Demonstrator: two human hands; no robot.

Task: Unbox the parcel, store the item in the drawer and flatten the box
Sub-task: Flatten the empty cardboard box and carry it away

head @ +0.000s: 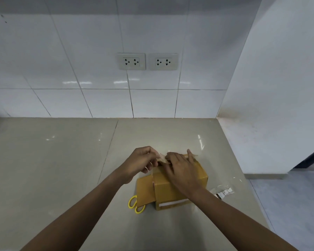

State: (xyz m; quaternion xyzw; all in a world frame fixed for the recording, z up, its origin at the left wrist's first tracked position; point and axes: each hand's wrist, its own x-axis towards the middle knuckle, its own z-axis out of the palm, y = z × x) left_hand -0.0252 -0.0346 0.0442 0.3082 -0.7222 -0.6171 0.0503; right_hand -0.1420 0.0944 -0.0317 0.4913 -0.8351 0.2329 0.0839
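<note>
A small brown cardboard box (172, 189) stands on the grey counter (62, 169), one flap (145, 191) folded out to its left. My left hand (143, 162) pinches a strip of clear tape (162, 158) at the box's far top edge. My right hand (181, 169) lies across the top of the box, fingers at the same tape strip. What is inside the box is hidden. No drawer is in view.
Yellow-handled scissors (135, 205) lie partly under the open flap. A crumpled clear plastic wrapper with a label (223, 192) sits right of the box near the counter's right edge. White tiled wall with two double sockets (147, 61) stands behind.
</note>
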